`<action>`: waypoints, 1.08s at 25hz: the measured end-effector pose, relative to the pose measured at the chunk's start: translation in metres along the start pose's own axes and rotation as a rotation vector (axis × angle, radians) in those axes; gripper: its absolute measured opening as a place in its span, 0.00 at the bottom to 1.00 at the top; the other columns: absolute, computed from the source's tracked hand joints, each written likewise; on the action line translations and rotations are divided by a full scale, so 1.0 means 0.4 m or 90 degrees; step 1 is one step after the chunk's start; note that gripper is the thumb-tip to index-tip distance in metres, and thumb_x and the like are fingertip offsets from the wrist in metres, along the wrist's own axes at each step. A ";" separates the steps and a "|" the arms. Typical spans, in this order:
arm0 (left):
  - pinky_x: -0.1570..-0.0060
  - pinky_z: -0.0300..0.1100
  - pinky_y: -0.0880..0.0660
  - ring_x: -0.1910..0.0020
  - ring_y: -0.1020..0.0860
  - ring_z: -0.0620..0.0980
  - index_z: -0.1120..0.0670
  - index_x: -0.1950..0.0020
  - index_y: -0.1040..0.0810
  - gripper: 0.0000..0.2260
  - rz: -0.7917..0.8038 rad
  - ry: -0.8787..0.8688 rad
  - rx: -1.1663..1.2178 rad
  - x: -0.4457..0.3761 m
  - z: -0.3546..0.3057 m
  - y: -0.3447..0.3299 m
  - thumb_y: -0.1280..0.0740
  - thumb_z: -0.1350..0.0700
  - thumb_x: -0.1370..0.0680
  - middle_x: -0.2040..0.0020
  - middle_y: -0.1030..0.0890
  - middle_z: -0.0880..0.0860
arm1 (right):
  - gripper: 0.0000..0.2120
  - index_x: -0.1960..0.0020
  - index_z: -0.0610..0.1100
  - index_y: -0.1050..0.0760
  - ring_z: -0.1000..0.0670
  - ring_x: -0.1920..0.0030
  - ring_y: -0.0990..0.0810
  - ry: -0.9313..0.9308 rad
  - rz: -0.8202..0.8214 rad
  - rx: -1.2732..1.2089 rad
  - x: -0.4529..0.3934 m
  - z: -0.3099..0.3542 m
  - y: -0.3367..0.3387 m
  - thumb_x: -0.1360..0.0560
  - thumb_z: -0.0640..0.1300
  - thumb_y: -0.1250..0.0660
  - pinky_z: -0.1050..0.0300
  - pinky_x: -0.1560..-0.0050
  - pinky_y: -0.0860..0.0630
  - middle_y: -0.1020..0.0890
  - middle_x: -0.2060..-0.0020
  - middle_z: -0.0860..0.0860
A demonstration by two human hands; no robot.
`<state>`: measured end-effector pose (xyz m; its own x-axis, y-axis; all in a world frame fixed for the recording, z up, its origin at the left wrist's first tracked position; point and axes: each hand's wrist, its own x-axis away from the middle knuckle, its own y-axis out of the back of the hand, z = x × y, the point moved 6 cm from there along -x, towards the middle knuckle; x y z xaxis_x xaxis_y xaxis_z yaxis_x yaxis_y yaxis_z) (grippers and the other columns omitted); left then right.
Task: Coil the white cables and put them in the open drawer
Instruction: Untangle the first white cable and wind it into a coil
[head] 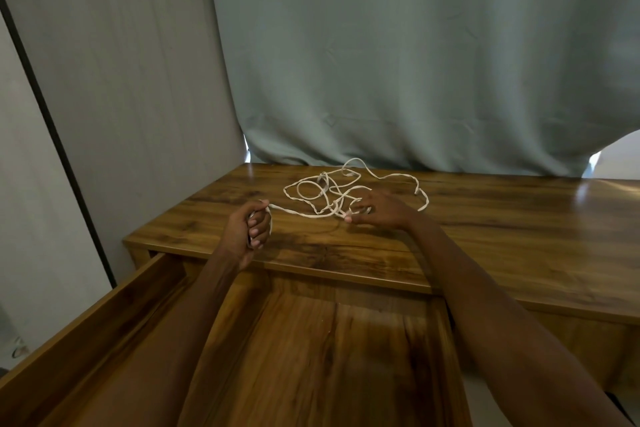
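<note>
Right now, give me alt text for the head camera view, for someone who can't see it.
A person's left hand grips one end of tangled white cables on a wooden desk, while the right hand rests on the tangle. An open drawer sits below the arms, with a grey-green curtain behind.

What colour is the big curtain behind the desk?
The curtain is pale grey-green, seen in the head view.
</note>
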<state>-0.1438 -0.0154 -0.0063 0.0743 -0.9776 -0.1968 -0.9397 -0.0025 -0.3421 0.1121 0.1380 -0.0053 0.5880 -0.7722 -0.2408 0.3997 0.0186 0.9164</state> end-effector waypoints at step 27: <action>0.79 0.39 0.52 0.86 0.41 0.45 0.52 0.77 0.39 0.23 0.114 0.027 0.048 0.013 0.077 -0.066 0.41 0.56 0.21 0.82 0.39 0.49 | 0.17 0.39 0.48 0.21 0.47 0.48 0.14 -0.163 -0.226 -0.559 0.027 -0.026 -0.046 0.25 0.34 0.32 0.37 0.42 0.19 0.15 0.46 0.45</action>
<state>-0.1084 -0.0138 -0.0266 -0.1070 -0.9690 -0.2226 -0.9090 0.1861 -0.3729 0.1184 0.1360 -0.0282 0.2038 -0.9369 -0.2840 0.9656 0.1445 0.2160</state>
